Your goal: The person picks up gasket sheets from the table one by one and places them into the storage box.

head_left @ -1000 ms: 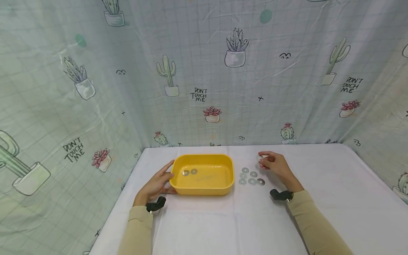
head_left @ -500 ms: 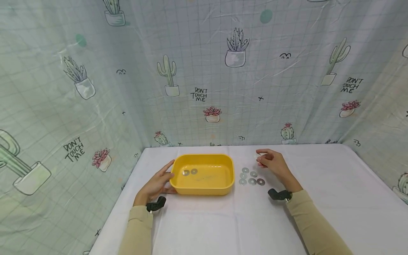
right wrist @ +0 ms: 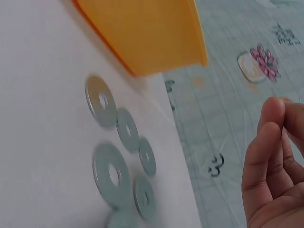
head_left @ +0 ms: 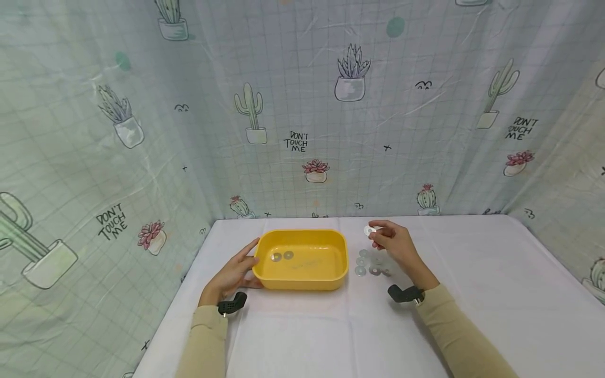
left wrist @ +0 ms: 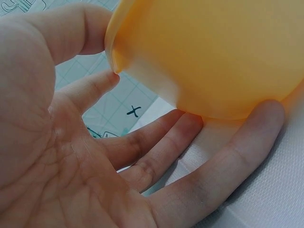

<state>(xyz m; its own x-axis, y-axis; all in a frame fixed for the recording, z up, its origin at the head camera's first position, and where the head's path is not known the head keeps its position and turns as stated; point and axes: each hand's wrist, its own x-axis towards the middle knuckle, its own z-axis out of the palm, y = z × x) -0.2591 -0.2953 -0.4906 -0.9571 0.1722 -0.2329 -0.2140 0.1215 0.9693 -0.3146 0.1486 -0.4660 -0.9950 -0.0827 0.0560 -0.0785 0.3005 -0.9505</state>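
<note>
My left hand [head_left: 231, 274] rests against the left end of a yellow plastic tray [head_left: 302, 284], its fingers spread along the rim and outer wall. In the left wrist view, the left hand's fingertips touch the tray's lip and lower side [left wrist: 228, 57]. Between thumb and fingertips my right hand [head_left: 394, 244] pinches a metal washer [head_left: 368, 230], held above the table to the right of the tray. That washer is hidden in the right wrist view. Below the right hand several flat grey washers [head_left: 361, 271] lie on the cloth. Two washers [head_left: 276, 257] lie inside the tray, towards its left.
A white cloth [head_left: 302, 331] covers the table. Behind and at the sides hangs a curtain [head_left: 302, 105] printed with cacti. In the right wrist view the loose washers [right wrist: 111, 173] lie close together, near the tray's end wall [right wrist: 147, 38].
My right hand has moved left, towards the tray, with the pinched washer, which shows more plainly now. The left hand and the tray have stayed where they were.
</note>
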